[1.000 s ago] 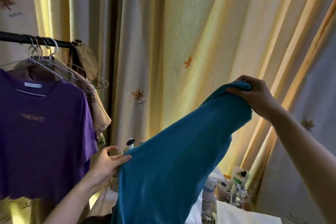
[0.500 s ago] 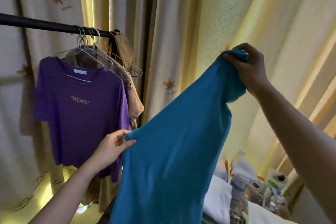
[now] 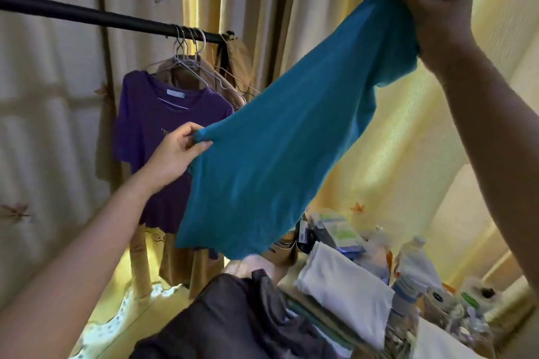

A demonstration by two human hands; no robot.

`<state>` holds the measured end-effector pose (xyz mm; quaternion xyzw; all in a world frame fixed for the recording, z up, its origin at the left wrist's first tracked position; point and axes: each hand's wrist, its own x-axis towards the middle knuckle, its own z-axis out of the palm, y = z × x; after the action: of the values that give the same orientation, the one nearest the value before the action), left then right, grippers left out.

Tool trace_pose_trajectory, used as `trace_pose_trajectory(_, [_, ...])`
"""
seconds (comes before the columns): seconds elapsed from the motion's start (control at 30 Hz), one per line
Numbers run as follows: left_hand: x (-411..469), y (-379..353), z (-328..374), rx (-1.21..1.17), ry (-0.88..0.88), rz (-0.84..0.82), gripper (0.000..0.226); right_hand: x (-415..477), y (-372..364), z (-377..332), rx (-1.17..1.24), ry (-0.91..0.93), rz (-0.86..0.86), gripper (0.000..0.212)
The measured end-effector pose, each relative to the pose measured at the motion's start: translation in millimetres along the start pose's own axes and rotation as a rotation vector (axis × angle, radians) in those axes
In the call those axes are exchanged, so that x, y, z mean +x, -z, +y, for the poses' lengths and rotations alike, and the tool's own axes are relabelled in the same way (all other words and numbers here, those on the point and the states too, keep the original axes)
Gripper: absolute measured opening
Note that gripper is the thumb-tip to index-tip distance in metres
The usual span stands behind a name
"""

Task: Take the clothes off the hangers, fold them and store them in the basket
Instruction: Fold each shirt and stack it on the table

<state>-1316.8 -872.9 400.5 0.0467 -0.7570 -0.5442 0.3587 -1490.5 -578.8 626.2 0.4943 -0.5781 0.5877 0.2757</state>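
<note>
Teal-blue knit shirt (image 3: 280, 154) is off its hanger, spread in air right of black metal clothes rail (image 3: 87, 16). Purple cotton T-shirt (image 3: 140, 125) hangs under that rail. Right hand (image 3: 437, 11) grip bunches shirt's top corner, left hand (image 3: 175, 156) pinches lower edge. Fold starting; next, bring edges together.

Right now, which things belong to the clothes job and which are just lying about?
Job: teal shirt, pinched by left hand and gripped by right hand; purple T-shirt and tan garment on wire hangers; rail.
Lying about: folded white cloth, water bottle, round tub, curtain.
</note>
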Motion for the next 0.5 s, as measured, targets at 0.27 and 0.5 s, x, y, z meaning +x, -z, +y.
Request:
trace_pose_trajectory(0.27, [-105, 3, -14, 0.126, 0.311, -0.441, 0.022, -80, 27, -20, 0.222, -0.105, -0.423, 0.019])
trace_pose_trajectory(0.5, [-225, -50, -63, 0.170, 0.595, -0.961, 0.030, -193, 46, -35, 0.161, -0.347, -0.909, 0.024])
